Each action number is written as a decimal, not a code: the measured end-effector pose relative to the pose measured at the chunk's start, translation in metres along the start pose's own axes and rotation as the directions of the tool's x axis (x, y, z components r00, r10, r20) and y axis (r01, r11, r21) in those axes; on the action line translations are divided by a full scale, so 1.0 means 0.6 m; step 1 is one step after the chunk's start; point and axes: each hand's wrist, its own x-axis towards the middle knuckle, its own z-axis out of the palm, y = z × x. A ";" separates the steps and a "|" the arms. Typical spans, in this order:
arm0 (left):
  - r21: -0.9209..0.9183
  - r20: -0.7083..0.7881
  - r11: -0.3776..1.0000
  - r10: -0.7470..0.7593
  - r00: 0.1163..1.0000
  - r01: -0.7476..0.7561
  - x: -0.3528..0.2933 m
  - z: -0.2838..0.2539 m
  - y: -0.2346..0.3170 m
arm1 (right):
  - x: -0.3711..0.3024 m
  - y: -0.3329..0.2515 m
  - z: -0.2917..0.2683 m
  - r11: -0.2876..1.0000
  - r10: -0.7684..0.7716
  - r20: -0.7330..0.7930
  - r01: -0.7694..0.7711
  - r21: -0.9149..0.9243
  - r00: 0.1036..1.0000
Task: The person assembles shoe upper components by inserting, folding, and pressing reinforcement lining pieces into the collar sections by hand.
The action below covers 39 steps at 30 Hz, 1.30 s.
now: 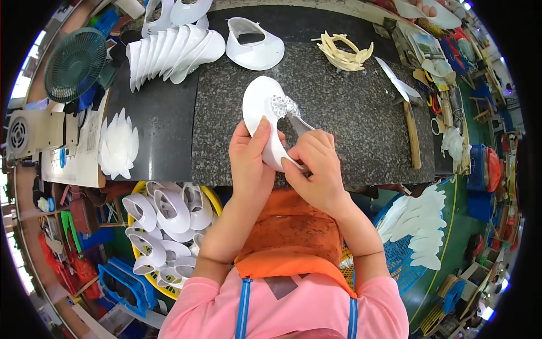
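Note:
Both hands hold a white shoe upper (pixel 261 100) over the near part of the stone slab. It is tilted, with a silvery, sparkling patch beside its opening. My left hand (pixel 254 152) grips its left edge, thumb on the front face and fingers behind. At its lower right edge, my right hand (pixel 315 161) pinches the rim, fingers curled. Beyond them, a finished-looking white upper (pixel 254 52) stands on the slab, beside a nested row of white uppers (pixel 172 53). Small curved cream pieces (pixel 344 53) lie piled at the far right.
The dark speckled slab (pixel 361 135) bears a wooden-handled hammer (pixel 413 135) and a long white piece (pixel 393 78) on its right. White cut pieces (pixel 118 146) lie left. Below stand a yellow basket (pixel 135 248) of uppers and a blue basket (pixel 403 265) with white pieces. A green fan (pixel 76 65) is far left.

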 end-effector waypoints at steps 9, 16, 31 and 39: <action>-0.290 0.056 0.921 -0.256 0.965 0.261 0.030 -0.024 0.037 | -0.030 0.008 -0.033 0.996 0.033 -0.261 -0.053 -0.071 0.965; 0.219 0.152 0.966 -0.171 0.974 0.135 0.004 -0.046 0.020 | -0.053 0.065 -0.008 -0.372 0.227 0.286 -0.188 0.909 0.931; 0.730 0.373 0.672 -0.237 0.897 -0.126 -0.054 -0.007 0.025 | -0.013 0.006 -0.008 0.113 0.711 0.229 -0.430 0.896 0.665; 0.738 0.557 0.451 0.014 0.830 -0.503 -0.071 0.016 0.024 | -0.003 0.008 0.003 0.316 0.675 0.115 -0.425 0.848 0.729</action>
